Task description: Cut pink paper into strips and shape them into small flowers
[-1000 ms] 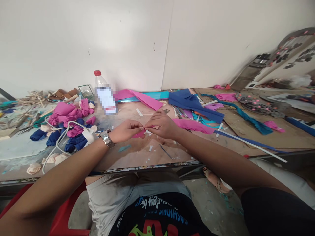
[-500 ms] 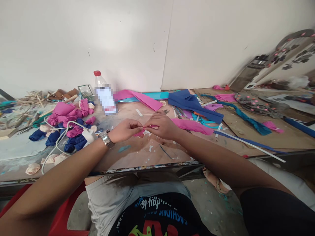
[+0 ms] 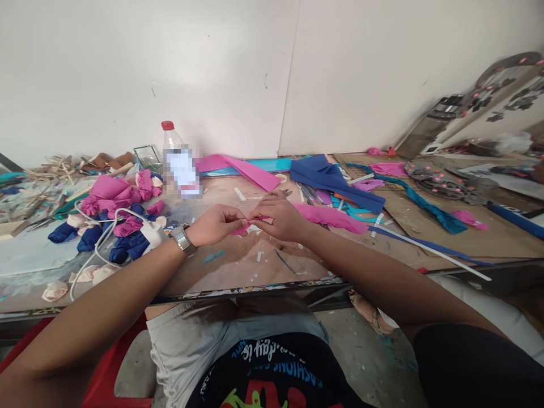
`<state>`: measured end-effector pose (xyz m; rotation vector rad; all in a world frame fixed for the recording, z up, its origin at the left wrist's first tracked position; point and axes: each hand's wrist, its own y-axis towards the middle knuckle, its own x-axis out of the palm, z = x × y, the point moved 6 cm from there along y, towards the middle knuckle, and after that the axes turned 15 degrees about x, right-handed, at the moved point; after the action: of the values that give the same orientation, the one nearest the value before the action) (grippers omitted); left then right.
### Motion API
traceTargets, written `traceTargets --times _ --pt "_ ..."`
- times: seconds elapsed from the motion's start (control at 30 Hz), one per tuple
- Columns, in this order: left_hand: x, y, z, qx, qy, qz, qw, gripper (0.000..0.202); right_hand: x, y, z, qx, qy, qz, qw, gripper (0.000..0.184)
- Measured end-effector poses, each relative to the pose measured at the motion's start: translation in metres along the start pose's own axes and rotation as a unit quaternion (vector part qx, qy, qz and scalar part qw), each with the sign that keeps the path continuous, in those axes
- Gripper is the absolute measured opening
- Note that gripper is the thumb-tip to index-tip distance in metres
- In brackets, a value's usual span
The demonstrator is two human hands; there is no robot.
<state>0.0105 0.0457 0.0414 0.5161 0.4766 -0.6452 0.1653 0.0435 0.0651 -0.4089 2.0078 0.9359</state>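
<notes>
Both hands meet over the middle of the table [image 3: 238,272]. My left hand [image 3: 217,223], with a metal watch [image 3: 184,240] at the wrist, pinches the end of a pink crepe paper strip [image 3: 335,218] between thumb and fingers. Close against it, my right hand [image 3: 278,216] is closed on the same strip. From behind the right hand the strip runs out to the right, lying loosely on the table. A small pink bit shows below the left fingertips; the exact fold is hidden by the fingers.
Pink and blue paper rosettes [image 3: 113,195] and a white cable with a plug [image 3: 152,231] lie left. Behind stand a red-capped bottle [image 3: 169,133] and a phone [image 3: 182,173]. Folded blue paper [image 3: 331,178], a white strip [image 3: 433,252] and cardboard [image 3: 425,215] are right.
Hardly anything differs. Both hands keep their pinch on the pink strip at the same spot, and the view shifts very slightly.
</notes>
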Motion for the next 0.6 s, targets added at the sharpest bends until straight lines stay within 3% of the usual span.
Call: traceTargets --times 0.17,0.33,0.6 --pt "-0.003 -0.001 0.015 0.042 0.157 0.021 0.986 0.035 0.001 0.001 0.002 0.035 0.007 0.003 0.999 0.023" --pt "0.0 -0.004 0.022 0.074 0.348 0.019 0.935 0.028 0.002 0.002 0.003 0.055 0.032 0.006 0.998 0.016" --pt "0.003 -0.004 0.019 0.113 0.378 0.0 0.919 0.033 0.007 0.002 0.002 0.061 0.037 -0.014 0.997 0.015"
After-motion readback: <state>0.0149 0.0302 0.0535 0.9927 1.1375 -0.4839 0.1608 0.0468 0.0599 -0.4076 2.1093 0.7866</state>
